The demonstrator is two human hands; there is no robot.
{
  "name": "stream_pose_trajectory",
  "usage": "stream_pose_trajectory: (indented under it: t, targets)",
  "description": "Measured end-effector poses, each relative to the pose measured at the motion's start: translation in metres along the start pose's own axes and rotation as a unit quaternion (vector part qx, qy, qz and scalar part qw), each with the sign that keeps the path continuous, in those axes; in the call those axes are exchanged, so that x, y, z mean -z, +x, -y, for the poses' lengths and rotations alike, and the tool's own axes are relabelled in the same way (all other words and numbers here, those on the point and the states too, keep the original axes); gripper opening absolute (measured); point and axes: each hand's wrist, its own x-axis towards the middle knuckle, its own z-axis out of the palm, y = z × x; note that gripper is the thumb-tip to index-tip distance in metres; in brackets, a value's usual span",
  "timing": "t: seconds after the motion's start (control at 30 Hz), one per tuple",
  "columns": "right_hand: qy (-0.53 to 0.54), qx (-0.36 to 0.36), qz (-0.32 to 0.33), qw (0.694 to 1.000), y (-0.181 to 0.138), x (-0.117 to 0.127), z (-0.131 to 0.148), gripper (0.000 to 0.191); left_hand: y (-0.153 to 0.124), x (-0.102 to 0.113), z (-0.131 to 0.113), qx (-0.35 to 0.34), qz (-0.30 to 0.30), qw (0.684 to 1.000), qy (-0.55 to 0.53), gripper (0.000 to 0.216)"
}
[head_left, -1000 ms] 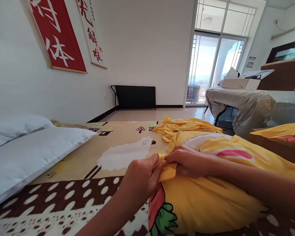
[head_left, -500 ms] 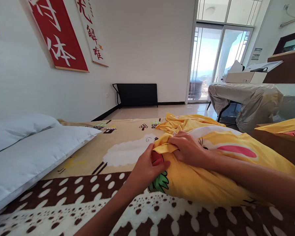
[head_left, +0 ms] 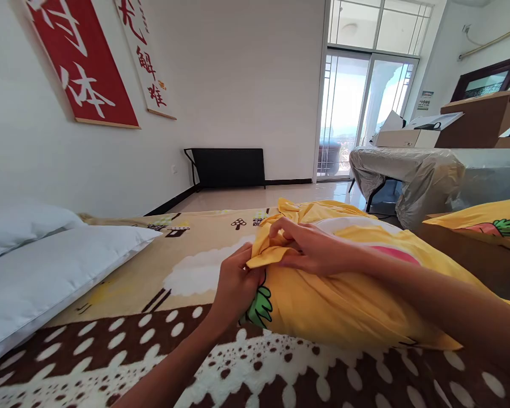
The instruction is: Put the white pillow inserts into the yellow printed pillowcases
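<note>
A yellow pillowcase (head_left: 323, 309) with a printed rabbit and carrot lies plump on the bed, apparently with a pillow inside. Its near left end is bunched up between my hands. My left hand (head_left: 238, 281) is closed on the edge beside the green carrot leaves. From the right, my right hand (head_left: 308, 246) pinches a gathered fold of the same end. Loose yellow cloth (head_left: 323, 209) spreads behind the pillowcase. What lies inside the opening is hidden by the folds and my fingers.
White pillows (head_left: 68, 272) lie at the left on the patterned blanket (head_left: 123, 334). To the right, a cardboard box (head_left: 471, 255) has another yellow printed cloth (head_left: 488, 224) over it. Behind stands a plastic-covered table (head_left: 425, 170) with boxes. A black folded frame (head_left: 229, 167) leans against the wall.
My left hand's fingers have curled in tighter on the pillowcase edge. My right hand has shifted on the fold, its fingers now raised over it. The view has turned slightly right.
</note>
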Motion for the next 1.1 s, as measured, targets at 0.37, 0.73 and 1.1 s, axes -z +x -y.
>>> stream_pose_trajectory:
  t: [0.37, 0.73, 1.1]
  targets:
    - [-0.140, -0.093, 0.088, 0.982, -0.034, -0.001, -0.114, 0.054, 0.039, 0.026, 0.064, 0.202, -0.075, 0.973, -0.079, 0.011]
    - [-0.047, -0.051, -0.077, 0.995, -0.040, -0.144, -0.151, 0.039, 0.005, -0.003, 0.145, 0.198, -0.119, 0.973, -0.009, 0.019]
    - [-0.166, -0.126, -0.179, 0.961, -0.024, -0.082, -0.101, 0.045, 0.035, 0.001, 0.099, 0.182, -0.175, 0.965, -0.070, 0.032]
